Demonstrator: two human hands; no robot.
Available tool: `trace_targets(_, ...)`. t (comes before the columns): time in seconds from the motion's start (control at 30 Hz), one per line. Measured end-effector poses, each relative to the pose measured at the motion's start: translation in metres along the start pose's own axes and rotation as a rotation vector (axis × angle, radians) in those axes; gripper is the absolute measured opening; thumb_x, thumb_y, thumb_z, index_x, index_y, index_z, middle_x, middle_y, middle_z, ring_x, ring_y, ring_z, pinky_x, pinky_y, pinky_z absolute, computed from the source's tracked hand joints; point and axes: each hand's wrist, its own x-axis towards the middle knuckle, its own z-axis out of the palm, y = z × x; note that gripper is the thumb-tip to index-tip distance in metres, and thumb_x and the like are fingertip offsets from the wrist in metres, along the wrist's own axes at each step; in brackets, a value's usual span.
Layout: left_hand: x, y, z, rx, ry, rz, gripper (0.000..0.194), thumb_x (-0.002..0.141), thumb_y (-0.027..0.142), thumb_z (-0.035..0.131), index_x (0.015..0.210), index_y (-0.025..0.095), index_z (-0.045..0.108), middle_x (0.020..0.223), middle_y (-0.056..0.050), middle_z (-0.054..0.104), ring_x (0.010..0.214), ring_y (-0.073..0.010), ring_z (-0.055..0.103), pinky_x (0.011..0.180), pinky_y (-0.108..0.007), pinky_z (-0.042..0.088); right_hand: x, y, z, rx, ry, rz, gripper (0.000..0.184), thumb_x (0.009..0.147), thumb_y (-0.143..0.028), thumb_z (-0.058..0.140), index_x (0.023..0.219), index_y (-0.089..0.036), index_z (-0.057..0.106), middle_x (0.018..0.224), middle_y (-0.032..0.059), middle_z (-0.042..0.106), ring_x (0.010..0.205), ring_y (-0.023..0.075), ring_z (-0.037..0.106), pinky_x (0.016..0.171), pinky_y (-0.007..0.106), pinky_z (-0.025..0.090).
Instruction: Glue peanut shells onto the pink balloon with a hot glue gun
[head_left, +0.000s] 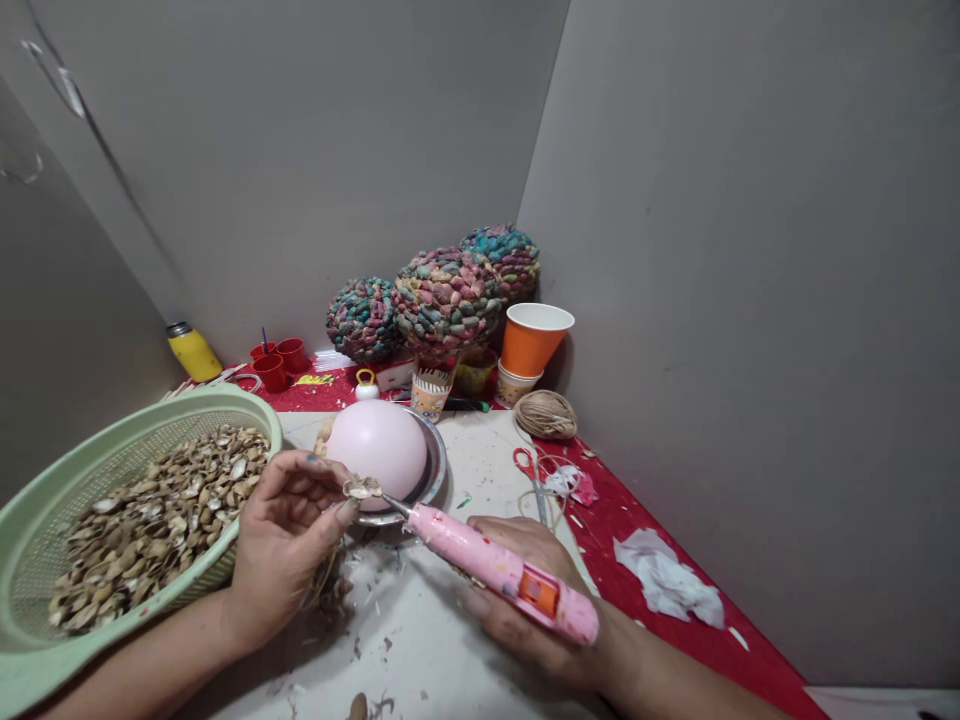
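My left hand (pixel 281 540) pinches a peanut shell half (pixel 363 487) between thumb and fingertips. Gripped in my right hand (pixel 525 560) is a pink glue gun (pixel 487 560), its thin metal tip touching or almost touching the shell; its handle is hidden. Just behind the shell, a pale pink balloon (pixel 379 450) rests in a metal bowl (pixel 437 470), with a few shells showing at its left edge. To the left of my left hand stands a green colander (pixel 244 400) full of shells (pixel 165 530).
Balls covered in coloured shells (pixel 450 300) stand at the back near an orange cup (pixel 529 345). A twine coil (pixel 546 414), red-handled scissors (pixel 529 462) and crumpled tissue (pixel 667 577) lie at right. Red cups (pixel 271 370) and a yellow bottle (pixel 193 350) are at back left.
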Motion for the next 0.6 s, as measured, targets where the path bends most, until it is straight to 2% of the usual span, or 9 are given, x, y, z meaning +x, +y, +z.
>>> trace_targets(0.17, -0.0005, 0.0017, 0.0026, -0.010, -0.034, 0.015, 0.028, 0.078, 0.011, 0.078, 0.097, 0.024, 0.063, 0.090, 0.001, 0.073, 0.081, -0.0102, 0.071, 0.077, -0.018, 0.059, -0.0010, 0.0013, 0.0027, 0.081, 0.019, 0.010, 0.041, 0.103, -0.048, 0.036, 0.069, -0.024, 0.033, 0.062, -0.0035, 0.037, 0.052, 0.0138, 0.038, 0.050, 0.032, 0.031)
trace_targets(0.4, -0.0003, 0.0055, 0.0077, 0.044, -0.020, 0.041, 0.026, 0.077, 0.012, 0.079, 0.094, 0.023, 0.063, 0.086, 0.001, 0.073, 0.077, -0.0112, 0.071, 0.073, -0.018, 0.059, -0.0015, 0.0025, 0.0035, 0.077, 0.001, 0.002, 0.037, 0.100, -0.041, 0.041, 0.068, -0.024, 0.031, 0.062, -0.0038, 0.036, 0.053, 0.0132, 0.037, 0.051, 0.031, 0.031)
trace_targets(0.6, -0.0011, 0.0037, 0.0078, 0.077, 0.005, 0.029, 0.028, 0.074, 0.013, 0.081, 0.093, 0.021, 0.063, 0.085, 0.000, 0.073, 0.076, -0.0129, 0.071, 0.072, -0.021, 0.060, -0.0012, 0.0015, 0.0030, 0.059, -0.003, -0.011, 0.040, 0.101, -0.044, 0.039, 0.068, -0.024, 0.029, 0.061, -0.0035, 0.037, 0.052, 0.0132, 0.038, 0.051, 0.031, 0.030)
